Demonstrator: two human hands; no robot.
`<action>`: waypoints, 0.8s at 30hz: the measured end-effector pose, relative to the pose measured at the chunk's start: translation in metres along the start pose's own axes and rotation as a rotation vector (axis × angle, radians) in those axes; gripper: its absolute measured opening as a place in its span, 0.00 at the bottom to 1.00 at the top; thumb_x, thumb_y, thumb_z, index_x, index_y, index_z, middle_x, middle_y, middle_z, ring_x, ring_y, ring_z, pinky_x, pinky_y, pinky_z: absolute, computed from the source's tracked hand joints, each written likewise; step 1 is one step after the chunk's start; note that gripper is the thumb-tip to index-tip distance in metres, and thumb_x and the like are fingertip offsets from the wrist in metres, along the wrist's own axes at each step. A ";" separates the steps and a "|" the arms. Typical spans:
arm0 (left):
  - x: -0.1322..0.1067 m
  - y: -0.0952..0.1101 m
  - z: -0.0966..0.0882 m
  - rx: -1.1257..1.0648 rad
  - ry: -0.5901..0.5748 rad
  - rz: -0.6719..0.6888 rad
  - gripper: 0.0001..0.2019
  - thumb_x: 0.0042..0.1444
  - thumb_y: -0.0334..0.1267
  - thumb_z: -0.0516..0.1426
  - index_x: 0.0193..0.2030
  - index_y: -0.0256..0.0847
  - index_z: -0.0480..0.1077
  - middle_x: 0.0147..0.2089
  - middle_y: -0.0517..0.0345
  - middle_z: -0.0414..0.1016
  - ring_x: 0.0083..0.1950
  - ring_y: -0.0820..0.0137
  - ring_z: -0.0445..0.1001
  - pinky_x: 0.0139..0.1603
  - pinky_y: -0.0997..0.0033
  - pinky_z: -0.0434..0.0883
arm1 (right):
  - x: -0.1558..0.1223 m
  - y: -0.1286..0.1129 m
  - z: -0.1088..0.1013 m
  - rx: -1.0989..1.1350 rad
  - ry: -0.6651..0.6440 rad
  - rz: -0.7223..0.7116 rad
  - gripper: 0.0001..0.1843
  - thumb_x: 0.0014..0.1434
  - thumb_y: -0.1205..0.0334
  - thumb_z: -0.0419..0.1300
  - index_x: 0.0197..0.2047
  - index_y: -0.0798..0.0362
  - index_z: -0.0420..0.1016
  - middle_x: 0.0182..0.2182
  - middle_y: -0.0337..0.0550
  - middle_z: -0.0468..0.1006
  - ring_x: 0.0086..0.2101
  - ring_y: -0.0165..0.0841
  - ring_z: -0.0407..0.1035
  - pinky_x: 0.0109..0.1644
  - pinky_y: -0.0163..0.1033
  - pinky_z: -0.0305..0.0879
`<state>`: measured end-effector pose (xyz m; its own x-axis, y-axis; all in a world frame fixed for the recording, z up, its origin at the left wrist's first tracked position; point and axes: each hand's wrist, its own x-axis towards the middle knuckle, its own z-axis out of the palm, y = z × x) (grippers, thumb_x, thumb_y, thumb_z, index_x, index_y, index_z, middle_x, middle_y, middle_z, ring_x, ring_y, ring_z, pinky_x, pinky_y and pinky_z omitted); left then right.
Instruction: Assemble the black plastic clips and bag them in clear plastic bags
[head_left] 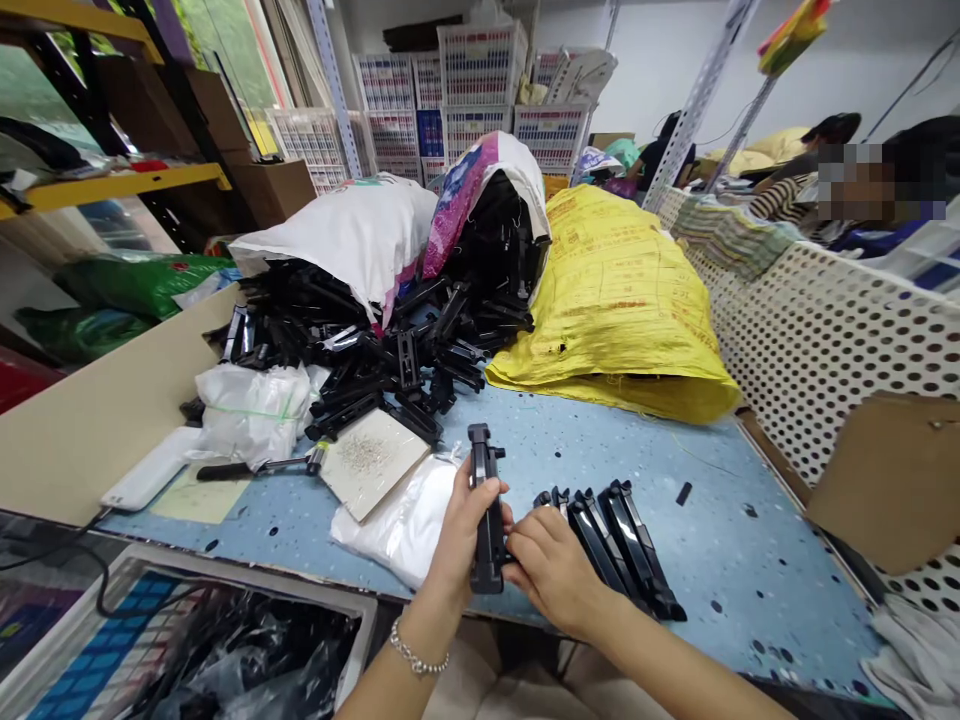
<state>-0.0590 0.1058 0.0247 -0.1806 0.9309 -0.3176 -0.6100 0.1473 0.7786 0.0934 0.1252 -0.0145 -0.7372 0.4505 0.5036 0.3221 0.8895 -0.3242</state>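
My left hand point(466, 520) is wrapped round a long black plastic part point(487, 530), held upright above the table's front edge. A small stub sticks out from the part's upper right side. My right hand point(553, 565) is closed, its thumb and fingertips pinched against the part's lower right side; what lies between them is hidden. Just right of that hand, several similar black plastic parts point(619, 540) lie side by side in a row. A white plastic bag point(409, 525) lies left of my left hand, partly under a pale square board point(371, 460) strewn with small specks.
A hammer point(262, 467) lies left of the board. Behind it spreads a heap of black parts point(405, 350) spilling from white sacks point(352, 230). A yellow sack point(622, 290) stands behind my hands; a perforated white panel point(840, 350) borders the right. People sit farther back.
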 end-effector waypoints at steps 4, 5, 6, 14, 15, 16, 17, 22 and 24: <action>0.011 -0.017 -0.019 0.096 0.132 0.036 0.24 0.48 0.45 0.61 0.51 0.39 0.65 0.30 0.60 0.74 0.31 0.69 0.74 0.35 0.70 0.71 | 0.013 0.012 0.010 0.012 -0.136 0.107 0.14 0.68 0.56 0.47 0.34 0.52 0.68 0.32 0.43 0.72 0.34 0.36 0.62 0.39 0.42 0.59; 0.014 -0.024 -0.025 0.153 0.142 0.048 0.22 0.48 0.44 0.61 0.49 0.38 0.67 0.32 0.58 0.75 0.34 0.66 0.76 0.39 0.67 0.72 | 0.027 0.024 0.011 0.040 -0.188 0.171 0.13 0.68 0.56 0.49 0.35 0.51 0.68 0.33 0.42 0.73 0.35 0.35 0.63 0.41 0.41 0.60; 0.017 -0.032 -0.030 0.214 0.131 0.057 0.20 0.49 0.43 0.60 0.48 0.37 0.69 0.35 0.55 0.77 0.39 0.63 0.76 0.43 0.65 0.71 | 0.044 0.038 0.011 0.061 -0.214 0.245 0.11 0.67 0.57 0.50 0.37 0.51 0.69 0.35 0.43 0.73 0.38 0.36 0.64 0.43 0.41 0.61; 0.010 -0.110 -0.032 0.654 0.010 0.223 0.27 0.54 0.36 0.55 0.63 0.38 0.63 0.69 0.47 0.56 0.71 0.59 0.51 0.72 0.57 0.44 | 0.201 0.140 0.043 0.135 -0.109 0.645 0.25 0.62 0.63 0.55 0.61 0.57 0.57 0.61 0.62 0.59 0.60 0.49 0.55 0.61 0.53 0.51; 0.010 -0.112 -0.033 0.644 -0.009 0.217 0.28 0.54 0.36 0.55 0.64 0.39 0.63 0.69 0.46 0.56 0.71 0.59 0.51 0.71 0.57 0.45 | 0.208 0.145 0.047 0.177 -0.124 0.674 0.26 0.61 0.63 0.57 0.61 0.57 0.57 0.59 0.62 0.62 0.58 0.50 0.58 0.60 0.54 0.53; 0.012 -0.110 -0.036 0.607 -0.016 0.202 0.29 0.54 0.37 0.56 0.64 0.39 0.62 0.69 0.45 0.57 0.70 0.58 0.53 0.71 0.56 0.48 | 0.211 0.148 0.048 0.224 -0.135 0.702 0.26 0.60 0.63 0.58 0.60 0.57 0.58 0.56 0.61 0.66 0.57 0.49 0.60 0.58 0.53 0.55; 0.014 -0.106 -0.040 0.551 -0.009 0.186 0.29 0.54 0.38 0.57 0.64 0.39 0.62 0.68 0.43 0.58 0.69 0.57 0.56 0.69 0.55 0.52 | 0.209 0.150 0.048 0.276 -0.143 0.729 0.25 0.59 0.63 0.58 0.59 0.56 0.59 0.54 0.60 0.69 0.55 0.49 0.63 0.57 0.53 0.57; 0.040 -0.056 -0.052 0.185 0.064 0.148 0.29 0.53 0.50 0.61 0.59 0.38 0.66 0.60 0.40 0.68 0.59 0.56 0.69 0.63 0.55 0.62 | 0.148 0.146 0.024 0.675 -0.208 0.821 0.17 0.63 0.51 0.50 0.48 0.55 0.66 0.36 0.50 0.78 0.34 0.37 0.74 0.42 0.44 0.69; 0.052 -0.037 -0.043 0.002 0.001 0.119 0.31 0.51 0.55 0.62 0.58 0.40 0.67 0.59 0.43 0.69 0.59 0.57 0.69 0.62 0.56 0.63 | 0.107 0.129 0.015 0.850 -0.254 0.830 0.21 0.63 0.46 0.47 0.44 0.56 0.67 0.32 0.49 0.78 0.28 0.33 0.73 0.36 0.40 0.71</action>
<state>-0.0790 0.1344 -0.0438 -0.2523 0.9414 -0.2239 -0.5826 0.0369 0.8119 0.0469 0.2867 -0.0144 -0.6177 0.7468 -0.2463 0.3292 -0.0389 -0.9435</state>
